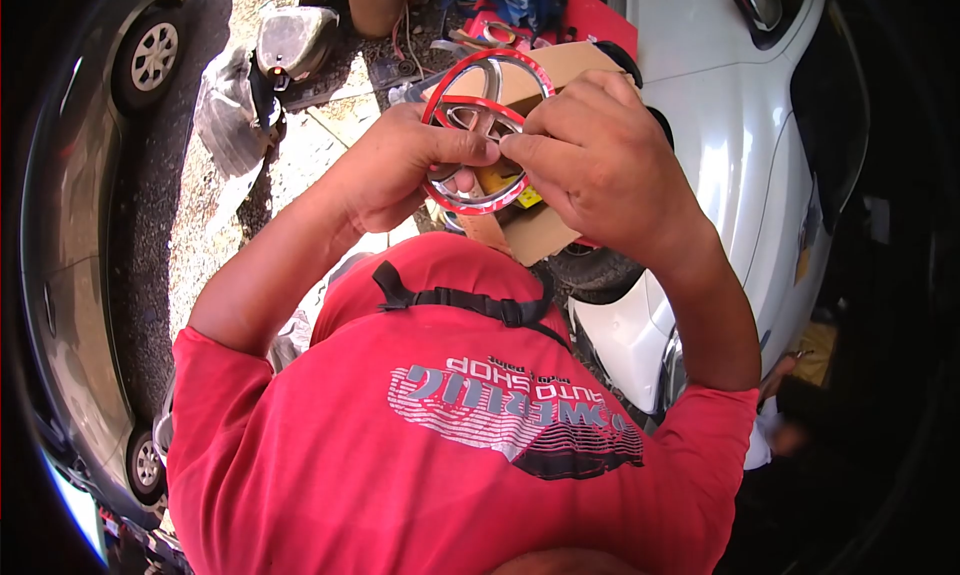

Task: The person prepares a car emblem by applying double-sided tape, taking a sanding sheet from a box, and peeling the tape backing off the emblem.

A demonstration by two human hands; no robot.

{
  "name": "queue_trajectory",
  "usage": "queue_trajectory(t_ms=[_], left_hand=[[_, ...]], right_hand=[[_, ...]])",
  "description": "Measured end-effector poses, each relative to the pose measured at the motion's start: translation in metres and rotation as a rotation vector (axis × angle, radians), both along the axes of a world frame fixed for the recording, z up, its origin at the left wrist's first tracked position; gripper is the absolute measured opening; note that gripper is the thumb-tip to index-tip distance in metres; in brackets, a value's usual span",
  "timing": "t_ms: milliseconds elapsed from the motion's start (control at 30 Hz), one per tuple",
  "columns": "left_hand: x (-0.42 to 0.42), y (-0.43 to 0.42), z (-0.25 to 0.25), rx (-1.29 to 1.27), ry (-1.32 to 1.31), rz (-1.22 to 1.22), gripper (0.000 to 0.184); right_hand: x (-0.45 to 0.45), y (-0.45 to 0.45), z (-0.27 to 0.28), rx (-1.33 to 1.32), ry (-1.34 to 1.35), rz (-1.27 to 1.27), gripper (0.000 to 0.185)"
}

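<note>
A chrome oval car emblem (487,207) with red strips along its rings is held up in front of my chest. My left hand (405,160) grips its left side, the thumb lying across the inner ring and a fingertip showing through the opening. At the right side, my right hand (610,160) is closed, with its thumb and index finger pinched at the inner ring close to my left thumb. Whether those fingertips hold the red strip or the chrome itself is too small to tell.
Behind the emblem is an open cardboard box (570,67) with something yellow (528,197) by it. A white car (720,105) stands close on the right, a dark car (75,245) on the left. Torn grey car parts (235,115) lie on the gravel.
</note>
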State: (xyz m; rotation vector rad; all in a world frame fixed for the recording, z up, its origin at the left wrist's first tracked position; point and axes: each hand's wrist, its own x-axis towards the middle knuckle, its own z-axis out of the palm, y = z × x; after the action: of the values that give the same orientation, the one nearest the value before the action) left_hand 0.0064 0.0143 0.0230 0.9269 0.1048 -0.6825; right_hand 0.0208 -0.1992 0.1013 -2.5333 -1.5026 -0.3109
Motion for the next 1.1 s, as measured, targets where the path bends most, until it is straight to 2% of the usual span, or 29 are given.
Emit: queue_trajectory(t_ms=[133, 467, 567, 1100], left_hand=[[0.002, 0.002, -0.004, -0.012, -0.021, -0.036, 0.024], [0.002, 0.004, -0.002, 0.02, -0.016, -0.032, 0.023], [0.002, 0.004, -0.003, 0.013, -0.013, -0.033, 0.021], [0.01, 0.007, -0.006, -0.017, 0.028, -0.129, 0.019]], right_hand=[[-0.003, 0.0, 0.01, -0.066, 0.071, 0.0, 0.02], [-0.002, 0.001, 0.008, -0.121, 0.056, 0.026, 0.02], [0.0, -0.001, 0.003, -0.073, 0.033, 0.034, 0.013], [0.008, -0.011, 0.006, -0.045, 0.186, 0.069, 0.017]])
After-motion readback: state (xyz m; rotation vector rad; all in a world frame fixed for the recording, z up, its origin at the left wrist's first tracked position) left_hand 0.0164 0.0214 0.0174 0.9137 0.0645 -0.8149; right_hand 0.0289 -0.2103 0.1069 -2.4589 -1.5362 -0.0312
